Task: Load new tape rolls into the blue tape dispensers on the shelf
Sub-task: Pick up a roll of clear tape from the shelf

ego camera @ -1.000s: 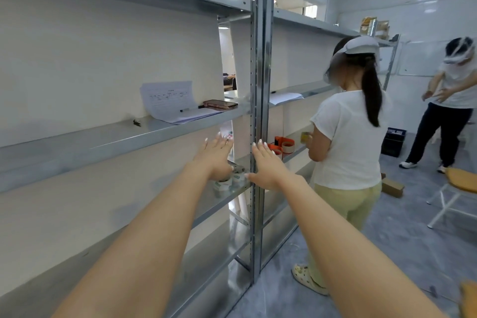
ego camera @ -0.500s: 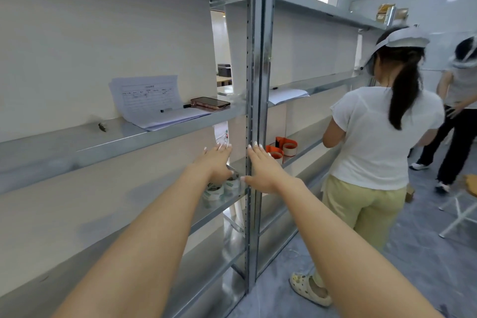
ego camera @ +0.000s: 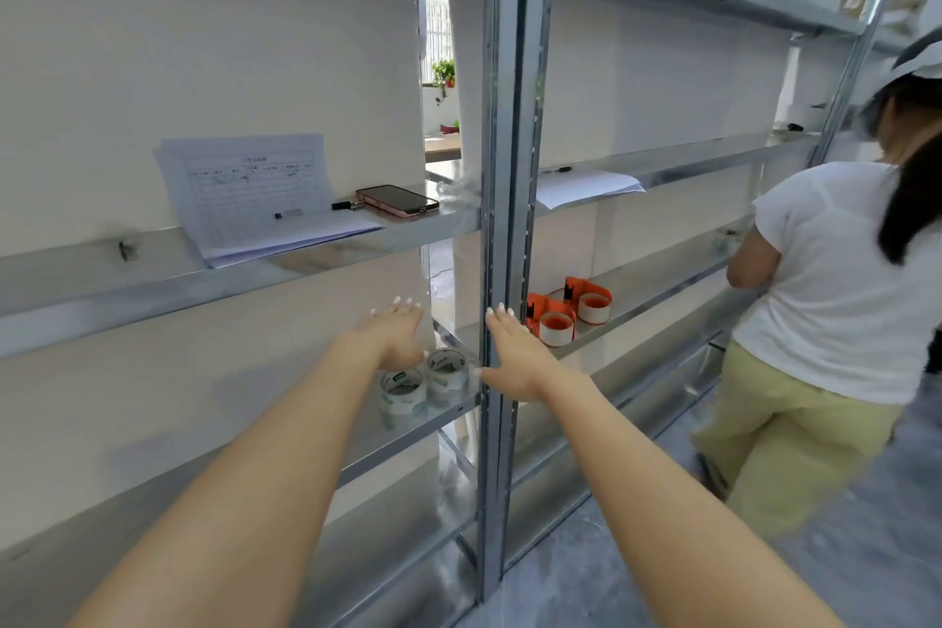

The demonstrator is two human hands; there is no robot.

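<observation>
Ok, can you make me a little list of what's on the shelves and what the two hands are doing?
left hand: open, fingers spread, above the tape rolls, holding nothing
right hand: open, flat by the shelf post
tape rolls: two clear ones, side by side on the lower shelf
dispensers: two, orange not blue, next bay to the right, rolls inside
upper shelf: papers, phone
other person: standing on the right, facing the shelves

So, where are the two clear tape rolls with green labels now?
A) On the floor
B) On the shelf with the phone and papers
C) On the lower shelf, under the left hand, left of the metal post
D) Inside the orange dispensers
C: the two tape rolls stand side by side on the lower shelf, just below the left hand and left of the metal post.
</observation>
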